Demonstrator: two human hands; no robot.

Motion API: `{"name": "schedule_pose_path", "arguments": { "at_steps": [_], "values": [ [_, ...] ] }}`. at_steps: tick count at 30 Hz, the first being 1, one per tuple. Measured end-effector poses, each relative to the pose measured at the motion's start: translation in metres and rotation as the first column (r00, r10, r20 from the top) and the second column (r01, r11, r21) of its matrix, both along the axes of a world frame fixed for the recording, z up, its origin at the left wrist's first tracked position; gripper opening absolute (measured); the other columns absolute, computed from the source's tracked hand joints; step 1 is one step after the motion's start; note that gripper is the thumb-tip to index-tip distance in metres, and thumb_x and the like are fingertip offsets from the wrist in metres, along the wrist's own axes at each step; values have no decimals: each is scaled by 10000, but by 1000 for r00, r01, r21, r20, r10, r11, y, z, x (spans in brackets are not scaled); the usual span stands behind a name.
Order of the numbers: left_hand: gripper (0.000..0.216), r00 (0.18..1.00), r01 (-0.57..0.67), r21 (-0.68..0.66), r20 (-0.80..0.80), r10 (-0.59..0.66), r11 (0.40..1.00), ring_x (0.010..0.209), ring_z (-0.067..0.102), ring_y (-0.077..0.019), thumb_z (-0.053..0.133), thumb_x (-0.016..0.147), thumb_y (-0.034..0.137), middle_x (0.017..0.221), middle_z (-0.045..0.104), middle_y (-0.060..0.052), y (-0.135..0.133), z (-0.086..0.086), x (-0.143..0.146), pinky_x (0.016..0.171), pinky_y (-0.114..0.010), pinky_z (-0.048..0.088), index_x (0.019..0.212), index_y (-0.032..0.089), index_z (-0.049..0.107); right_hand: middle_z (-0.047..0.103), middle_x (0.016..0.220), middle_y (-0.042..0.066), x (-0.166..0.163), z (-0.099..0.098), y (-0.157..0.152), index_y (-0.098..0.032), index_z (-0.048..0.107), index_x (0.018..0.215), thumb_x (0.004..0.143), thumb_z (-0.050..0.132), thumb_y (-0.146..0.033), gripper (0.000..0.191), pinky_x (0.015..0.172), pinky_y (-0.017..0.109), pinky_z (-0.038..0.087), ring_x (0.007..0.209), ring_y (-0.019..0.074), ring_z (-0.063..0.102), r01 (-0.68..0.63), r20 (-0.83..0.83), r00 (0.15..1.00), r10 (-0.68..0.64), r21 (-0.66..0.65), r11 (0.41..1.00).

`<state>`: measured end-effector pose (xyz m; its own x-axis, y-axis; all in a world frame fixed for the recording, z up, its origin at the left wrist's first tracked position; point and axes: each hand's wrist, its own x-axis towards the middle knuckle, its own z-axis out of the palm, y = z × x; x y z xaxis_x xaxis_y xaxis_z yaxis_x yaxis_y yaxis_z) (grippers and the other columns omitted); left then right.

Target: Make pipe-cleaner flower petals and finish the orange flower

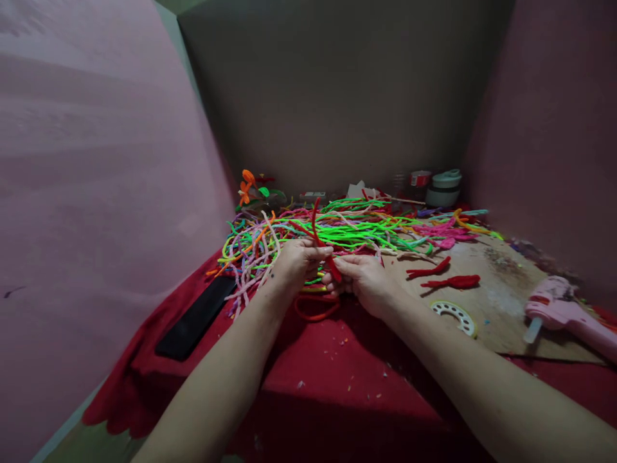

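Observation:
Between my two hands is a red pipe cleaner (pixel 315 222), one end sticking up past the fingers and a folded part hanging between them. My left hand (pixel 301 260) pinches it near its middle. Close by on the right, my right hand (pixel 364 278) has its fingers closed on the lower folded part. A red pipe cleaner loop (pixel 315 315) lies on the cloth just below the hands. Off to the right rest two shaped red pipe cleaner pieces, one a twisted petal (pixel 457 281). Behind the hands spreads a pile of coloured pipe cleaners (pixel 366 231), mostly bright green in the middle.
A black phone-like slab (pixel 195 321) lies at left on the red cloth (pixel 313 373). On the wooden board (pixel 501 315) at right are a pink glue gun (pixel 554 308) and a white ring with holes (pixel 456 315). Orange flowers (pixel 245 186) and a lidded container (pixel 443 188) stand behind.

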<state>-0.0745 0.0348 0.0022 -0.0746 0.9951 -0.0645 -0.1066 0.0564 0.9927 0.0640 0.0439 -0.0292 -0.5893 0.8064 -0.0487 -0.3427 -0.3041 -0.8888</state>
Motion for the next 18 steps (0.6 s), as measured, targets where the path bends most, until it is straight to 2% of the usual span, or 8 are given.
{"name": "schedule_pose_path", "arguments": {
  "at_steps": [3,5,8,13,18],
  "values": [
    [202,1000,16,-47,-10,-16,999,367,499,-82,736,527,209,478,558,8,-1,-3,3,377,-197,380,592,116,568,647,595,58,2,-3,4,-111,593,745,730,547,-168,74,516,261,483,493,134,593,-33,-60,998,30,-49,998],
    [196,999,38,-37,-1,-38,999,389,533,-103,738,523,203,509,592,-11,-1,-5,5,399,-217,420,610,108,591,650,589,61,3,-4,6,-107,599,748,705,549,-142,75,509,273,479,485,142,590,-52,-77,996,47,-73,996],
    [192,999,53,-18,7,-53,998,381,531,-100,740,516,195,513,599,-17,-1,-4,6,387,-209,414,613,99,606,656,587,64,3,-5,7,-109,607,764,695,549,-139,95,494,272,470,480,147,590,-28,-66,998,23,-77,997],
    [213,1000,-29,-19,2,29,999,399,531,-92,752,493,194,508,589,-7,-5,0,11,419,-211,425,620,96,612,652,571,65,1,-5,7,-103,615,732,689,546,-132,86,523,241,473,486,127,590,29,-32,999,-31,-68,997],
    [243,998,-54,-8,-17,54,998,385,500,-76,764,472,230,505,582,-1,-5,1,15,402,-203,401,599,100,602,651,568,64,1,-4,7,-101,610,705,678,544,-125,75,501,233,469,470,120,580,31,-24,999,-33,-65,997]
  ]
}}
